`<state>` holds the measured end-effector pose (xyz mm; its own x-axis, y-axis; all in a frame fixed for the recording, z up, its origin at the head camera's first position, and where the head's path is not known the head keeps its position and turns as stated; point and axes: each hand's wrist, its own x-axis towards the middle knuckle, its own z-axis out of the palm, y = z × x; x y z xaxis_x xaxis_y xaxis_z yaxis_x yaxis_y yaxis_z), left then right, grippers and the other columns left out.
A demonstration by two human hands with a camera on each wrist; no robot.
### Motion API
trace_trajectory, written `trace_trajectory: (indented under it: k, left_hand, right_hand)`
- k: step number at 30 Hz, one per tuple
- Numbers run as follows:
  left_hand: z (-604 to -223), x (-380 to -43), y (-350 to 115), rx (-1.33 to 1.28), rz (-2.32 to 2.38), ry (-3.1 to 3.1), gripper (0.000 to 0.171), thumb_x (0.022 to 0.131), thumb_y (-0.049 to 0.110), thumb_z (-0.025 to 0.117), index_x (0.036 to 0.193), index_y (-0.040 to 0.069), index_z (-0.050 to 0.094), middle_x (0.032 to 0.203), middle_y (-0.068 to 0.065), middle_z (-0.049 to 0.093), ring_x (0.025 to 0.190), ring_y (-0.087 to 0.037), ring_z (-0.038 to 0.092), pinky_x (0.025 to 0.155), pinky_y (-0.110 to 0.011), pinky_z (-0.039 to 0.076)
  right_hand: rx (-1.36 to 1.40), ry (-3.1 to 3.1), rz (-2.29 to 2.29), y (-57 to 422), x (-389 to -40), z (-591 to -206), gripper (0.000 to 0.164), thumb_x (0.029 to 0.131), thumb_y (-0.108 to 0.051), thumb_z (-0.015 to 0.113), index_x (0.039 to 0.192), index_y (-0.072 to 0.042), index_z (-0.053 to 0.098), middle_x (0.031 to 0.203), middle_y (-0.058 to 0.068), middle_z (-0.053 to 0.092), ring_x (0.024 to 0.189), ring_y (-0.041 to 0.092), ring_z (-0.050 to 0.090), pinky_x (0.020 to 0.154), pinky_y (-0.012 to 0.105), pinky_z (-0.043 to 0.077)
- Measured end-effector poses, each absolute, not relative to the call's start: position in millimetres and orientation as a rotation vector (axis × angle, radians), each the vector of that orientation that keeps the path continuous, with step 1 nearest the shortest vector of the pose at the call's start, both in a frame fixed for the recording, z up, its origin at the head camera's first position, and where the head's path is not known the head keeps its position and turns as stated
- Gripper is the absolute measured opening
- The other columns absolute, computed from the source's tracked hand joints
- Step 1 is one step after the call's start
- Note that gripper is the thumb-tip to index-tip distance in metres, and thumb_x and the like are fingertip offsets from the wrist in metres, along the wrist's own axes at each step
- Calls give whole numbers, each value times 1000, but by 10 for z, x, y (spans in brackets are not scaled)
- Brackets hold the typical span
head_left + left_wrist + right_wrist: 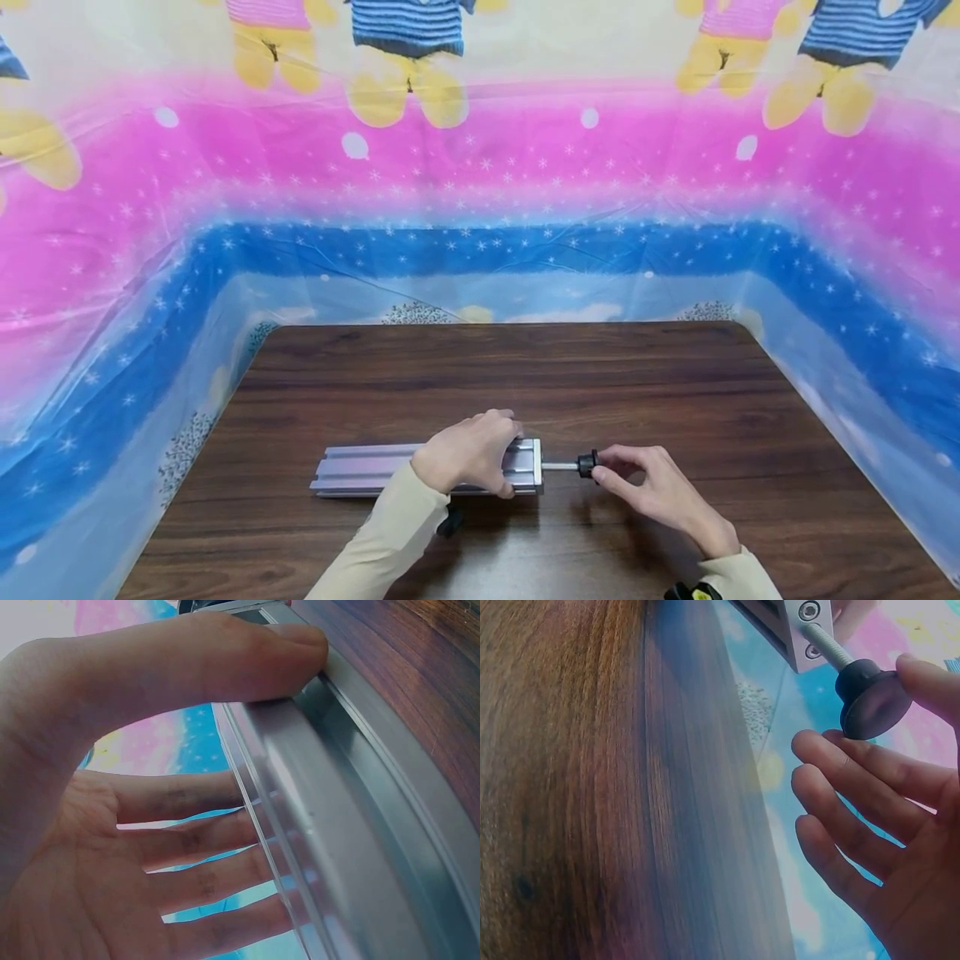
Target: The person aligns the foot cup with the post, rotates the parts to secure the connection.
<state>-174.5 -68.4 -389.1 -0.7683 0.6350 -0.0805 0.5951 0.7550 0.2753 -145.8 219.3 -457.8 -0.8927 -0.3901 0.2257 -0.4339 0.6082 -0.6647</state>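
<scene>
A silver aluminium profile [360,471] with grooves lies on the table. My left hand [472,454] grips it near its right end, thumb on the near side and fingers over the far side. In the left wrist view the thumb [277,664] presses on the grooved metal. A pale end plate [537,465] with screws caps the profile. From it a threaded rod [560,467] sticks out to the right, ending in a black levelling foot [587,464]. My right hand [660,492] pinches the foot's rim between thumb and index finger; its other fingers are loosely bent.
The dark wood-grain table [480,367] extends behind and to both sides of the profile. A printed cloth [480,250] in pink and blue hangs round its back and sides. A dark wrist strap [693,592] shows at the right sleeve.
</scene>
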Motion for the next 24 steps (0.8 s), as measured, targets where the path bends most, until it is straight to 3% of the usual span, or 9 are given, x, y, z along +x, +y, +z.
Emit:
trace_trajectory:
  k: [4, 8, 12, 16, 19, 21, 24]
  left_hand:
    - [-3895, -1743, -680, 984, 345, 2774, 52, 67, 29, 93, 110, 8, 71, 98, 2, 59, 76, -11, 50, 67, -25, 45]
    - [-3893, -1734, -681, 979, 356, 2763, 53, 68, 28, 93, 112, 7, 71, 99, 2, 60, 75, -10, 49, 65, -24, 45]
    - [-3892, -1729, -678, 978, 365, 2756, 53, 68, 27, 93, 112, 7, 71, 98, 3, 58, 74, -10, 50, 65, -24, 45]
    - [-3889, -1734, -675, 987, 346, 2763, 53, 68, 28, 93, 111, 8, 71, 98, 3, 58, 75, -10, 49, 65, -24, 44]
    - [-3886, -1739, -677, 989, 336, 2767, 52, 67, 28, 93, 110, 8, 71, 97, 4, 58, 76, -10, 49, 65, -24, 44]
    - [-3891, -1743, -678, 989, 336, 2764, 52, 67, 28, 93, 110, 8, 71, 97, 4, 58, 76, -10, 49, 65, -24, 44]
    - [-3900, -1745, -682, 997, 331, 2765, 53, 67, 28, 93, 111, 8, 71, 99, 4, 59, 77, -10, 49, 66, -25, 44]
  right_hand:
    - [723, -2748, 1192, 2192, -1472, -4608, 19, 100, -26, 63, 93, -14, 77, 81, -6, 75, 73, 2, 67, 66, 25, 54]
    - [760, -2730, 1203, 2186, -1495, -4632, 29, 103, -23, 57, 81, -18, 76, 71, -6, 74, 67, 5, 69, 64, 23, 53]
    - [757, -2743, 1172, 2179, -1488, -4627, 34, 104, -24, 54, 77, -21, 75, 69, -9, 73, 65, 5, 67, 63, 22, 50]
    - [747, -2751, 1210, 2194, -1450, -4603, 14, 100, -25, 63, 105, -19, 74, 81, -9, 73, 72, 3, 66, 66, 23, 52]
    - [783, -2717, 1279, 2216, -1429, -4597, 37, 94, -25, 73, 129, -20, 64, 92, -7, 72, 77, 3, 67, 69, 26, 56]
    - [821, -2683, 1298, 2223, -1426, -4600, 45, 91, -24, 77, 133, -23, 62, 97, -6, 72, 78, 4, 67, 70, 27, 57]
    - [862, -2647, 1271, 2216, -1434, -4606, 44, 89, -23, 79, 130, -21, 64, 99, -6, 72, 78, 3, 67, 70, 28, 57]
